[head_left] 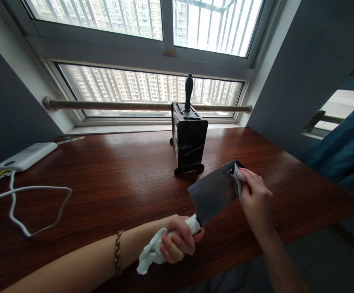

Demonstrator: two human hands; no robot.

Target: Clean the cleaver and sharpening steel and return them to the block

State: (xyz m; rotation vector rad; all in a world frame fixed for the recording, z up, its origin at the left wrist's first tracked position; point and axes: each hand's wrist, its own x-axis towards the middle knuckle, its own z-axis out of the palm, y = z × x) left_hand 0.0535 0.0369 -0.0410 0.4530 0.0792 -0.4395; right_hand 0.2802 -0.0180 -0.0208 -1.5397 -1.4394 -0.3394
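Note:
My left hand (178,240) is closed around the handle of a broad cleaver (215,190), with a crumpled white tissue (152,250) wrapped between palm and handle. The blade points up and to the right over the dark wooden table (109,175). My right hand (256,199) pinches a small white tissue (237,176) against the far end of the blade. Behind the cleaver stands a black knife block (190,140) with one dark-handled knife (188,91) sticking up from it.
A white power bank (26,156) lies at the table's left with a white cable (33,203) looping across the wood. A metal rail (118,106) runs along the window behind. Blue fabric (344,150) is at the right edge.

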